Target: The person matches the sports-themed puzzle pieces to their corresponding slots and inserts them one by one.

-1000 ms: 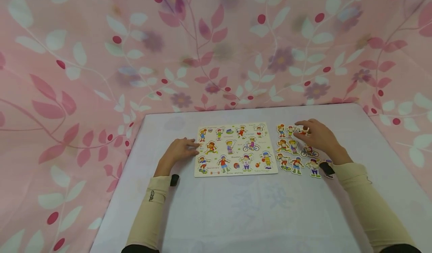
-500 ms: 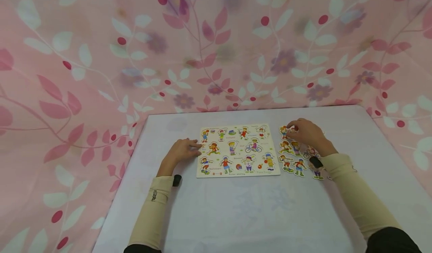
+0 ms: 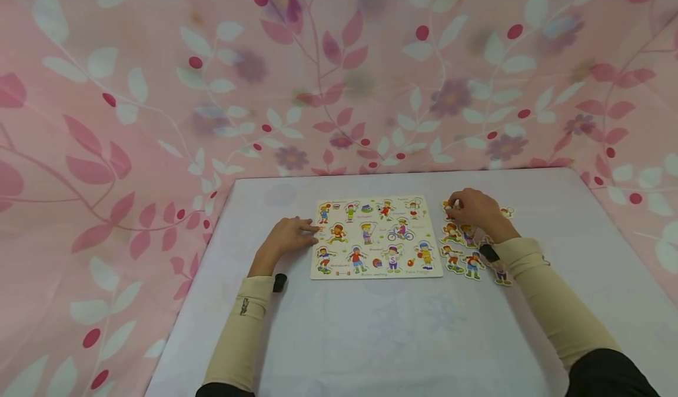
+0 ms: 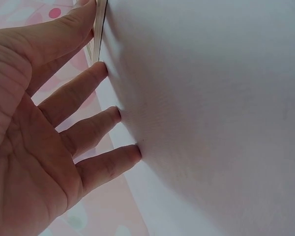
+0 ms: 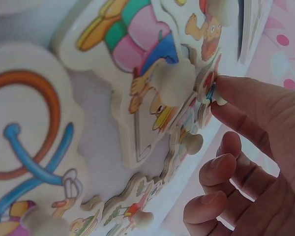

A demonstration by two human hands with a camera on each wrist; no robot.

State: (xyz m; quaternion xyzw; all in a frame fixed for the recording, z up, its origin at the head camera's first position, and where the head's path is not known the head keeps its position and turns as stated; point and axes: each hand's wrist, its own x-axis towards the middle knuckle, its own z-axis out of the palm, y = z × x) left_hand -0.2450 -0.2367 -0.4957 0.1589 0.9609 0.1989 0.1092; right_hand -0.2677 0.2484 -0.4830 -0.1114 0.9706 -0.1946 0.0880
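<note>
Both hands hardly moved — right hand (image 3: 479, 210) still fingers a puzzle piece (image 5: 206, 93); left hand (image 3: 288, 236) flat, empty.

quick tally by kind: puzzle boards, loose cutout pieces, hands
puzzle board: 1
loose pieces in plain sight: 7, others may be hidden under the right hand
hands, counting the left hand: 2
total: 10

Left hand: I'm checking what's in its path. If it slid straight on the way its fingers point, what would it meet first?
The left hand points right, and its fingertips already touch the puzzle board at its left edge.
</note>
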